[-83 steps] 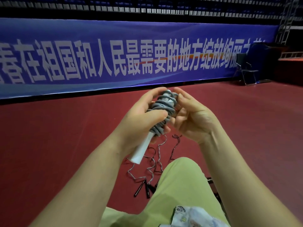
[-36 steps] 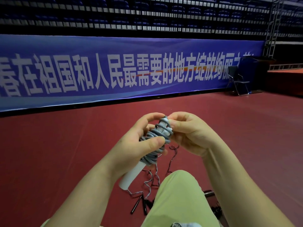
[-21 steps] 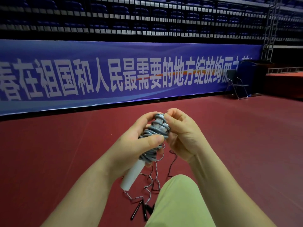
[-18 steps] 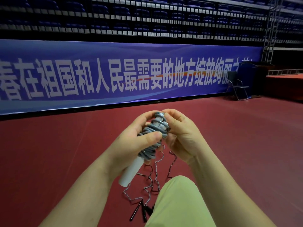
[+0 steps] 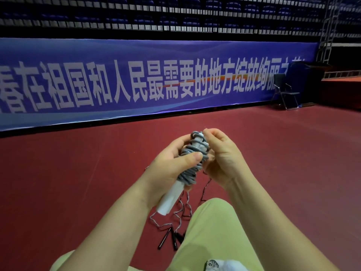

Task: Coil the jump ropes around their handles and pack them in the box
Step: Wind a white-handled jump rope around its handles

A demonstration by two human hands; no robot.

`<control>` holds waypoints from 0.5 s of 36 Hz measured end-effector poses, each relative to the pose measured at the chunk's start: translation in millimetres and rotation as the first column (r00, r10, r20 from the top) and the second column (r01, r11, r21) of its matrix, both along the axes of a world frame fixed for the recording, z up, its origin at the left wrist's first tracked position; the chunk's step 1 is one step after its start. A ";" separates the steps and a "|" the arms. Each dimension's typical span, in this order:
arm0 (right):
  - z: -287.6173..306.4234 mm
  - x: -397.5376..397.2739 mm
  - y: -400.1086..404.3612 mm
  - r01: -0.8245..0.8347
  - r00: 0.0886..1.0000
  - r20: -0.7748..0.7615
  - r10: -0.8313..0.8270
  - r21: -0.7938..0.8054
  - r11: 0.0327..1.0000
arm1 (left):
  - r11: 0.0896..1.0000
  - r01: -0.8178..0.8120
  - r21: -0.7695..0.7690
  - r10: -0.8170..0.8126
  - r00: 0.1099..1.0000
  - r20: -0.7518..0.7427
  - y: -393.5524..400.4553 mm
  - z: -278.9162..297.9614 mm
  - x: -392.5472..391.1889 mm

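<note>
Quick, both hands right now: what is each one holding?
Left hand: grips the grey jump rope coiled on its white handles.
Right hand: fingers curled at the coil's top end, pinching the rope.

Our raised knee [image 5: 213, 227] hides part of the thin rope [image 5: 181, 210] on the floor. The banner [image 5: 136, 83] runs off the left edge, and we cannot see any box.

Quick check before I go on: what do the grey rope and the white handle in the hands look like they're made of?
Grey rope: likely smooth PVC or rubber-coated cord; its coils hold round and show a slight sheen. White handle: probably matte plastic or foam, a plain, even cylinder with no glare; which one can't be told. Left hand grips the bundle; right hand pinches at its top.
</note>
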State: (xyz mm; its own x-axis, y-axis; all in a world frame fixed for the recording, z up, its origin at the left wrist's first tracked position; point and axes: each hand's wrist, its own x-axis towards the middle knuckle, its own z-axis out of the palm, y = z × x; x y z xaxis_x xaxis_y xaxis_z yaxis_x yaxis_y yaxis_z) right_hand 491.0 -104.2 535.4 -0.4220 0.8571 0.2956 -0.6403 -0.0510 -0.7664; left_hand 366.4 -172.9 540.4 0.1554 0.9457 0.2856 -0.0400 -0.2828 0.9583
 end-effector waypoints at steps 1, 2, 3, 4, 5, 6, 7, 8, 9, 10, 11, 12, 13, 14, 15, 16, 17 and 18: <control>-1.3 0.1 1.8 0.010 1.000 0.010 -0.010 -0.001 1.000 | 1.000 -0.006 -0.004 0.006 1.000 -0.011 2.2 -2.2 -0.3; -3.3 -0.3 4.7 0.022 0.999 0.027 -0.022 0.000 1.000 | 1.000 -0.013 -0.008 0.013 1.000 -0.014 5.0 -4.2 -1.1; -5.2 -0.3 7.6 0.032 0.998 0.047 -0.032 0.004 0.999 | 1.000 -0.020 -0.010 0.020 1.000 -0.012 8.2 -6.2 -1.9; -7.2 -0.3 10.2 0.037 0.997 0.070 -0.038 0.012 0.999 | 1.000 -0.029 -0.011 0.029 1.000 -0.003 11.4 -8.5 -3.2; -10.3 0.2 13.6 0.040 0.994 0.097 -0.042 0.020 0.999 | 0.999 -0.036 -0.012 0.037 0.999 0.016 14.3 -11.2 -4.6; -14.0 1.3 17.0 0.043 0.991 0.127 -0.045 0.023 0.999 | 0.999 -0.042 -0.018 0.042 0.998 0.047 17.4 -14.0 -6.0; -18.6 2.7 19.8 0.045 0.987 0.156 -0.049 0.024 0.999 | 0.999 -0.040 -0.031 0.042 0.996 0.084 19.8 -16.8 -7.5; -23.5 4.2 22.5 0.046 0.983 0.177 -0.050 0.024 0.999 | 0.998 -0.038 -0.046 0.044 0.992 0.115 22.2 -19.4 -8.3; -28.6 5.9 25.0 0.046 0.981 0.188 -0.050 0.026 0.999 | 0.997 -0.040 -0.061 0.048 0.990 0.133 25.3 -22.0 -8.9; -34.2 6.3 28.7 0.047 0.979 0.195 -0.051 0.024 0.999 | 0.996 -0.040 -0.078 0.051 0.988 0.147 29.2 -24.7 -9.5; -39.1 6.7 31.8 0.056 0.978 0.201 -0.059 0.021 0.998 | 0.995 -0.035 -0.092 0.049 0.986 0.158 32.4 -26.6 -9.6; -42.5 6.5 34.4 0.064 0.977 0.202 -0.066 0.015 0.998 | 0.994 -0.023 -0.107 0.041 0.985 0.169 35.7 -28.2 -9.2; -44.9 6.0 38.0 0.073 0.977 0.200 -0.072 0.004 0.997 | 0.993 -0.011 -0.121 0.032 0.984 0.176 39.8 -29.9 -9.1; -46.8 4.4 43.6 0.081 0.979 0.190 -0.077 -0.018 0.997 | 0.991 0.003 -0.136 0.022 0.984 0.178 45.4 -31.3 -9.2; -47.4 3.3 46.3 0.094 0.981 0.176 -0.086 -0.039 0.995 | 0.989 0.019 -0.145 0.006 0.985 0.170 47.5 -32.4 -8.8; -47.2 2.0 50.8 0.102 0.984 0.156 -0.091 -0.063 0.993 | 0.986 0.038 -0.160 -0.012 0.987 0.159 52.4 -33.6 -7.6; -47.2 1.3 55.7 0.109 0.986 0.137 -0.097 -0.084 0.990 | 0.983 0.052 -0.178 -0.026 0.989 0.148 57.6 -35.2 -6.4; -47.7 0.6 61.4 0.116 0.987 0.121 -0.103 -0.100 0.988 | 0.978 0.061 -0.199 -0.033 0.989 0.143 63.3 -36.5 -4.4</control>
State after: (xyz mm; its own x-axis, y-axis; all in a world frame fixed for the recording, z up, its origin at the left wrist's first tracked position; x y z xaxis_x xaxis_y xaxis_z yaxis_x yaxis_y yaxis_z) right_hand 491.6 -42.8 487.7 -0.3499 0.9239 0.1548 -0.5545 -0.0711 -0.8291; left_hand 362.0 -109.6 504.0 0.1736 0.9785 0.1110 -0.1843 -0.0784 0.9797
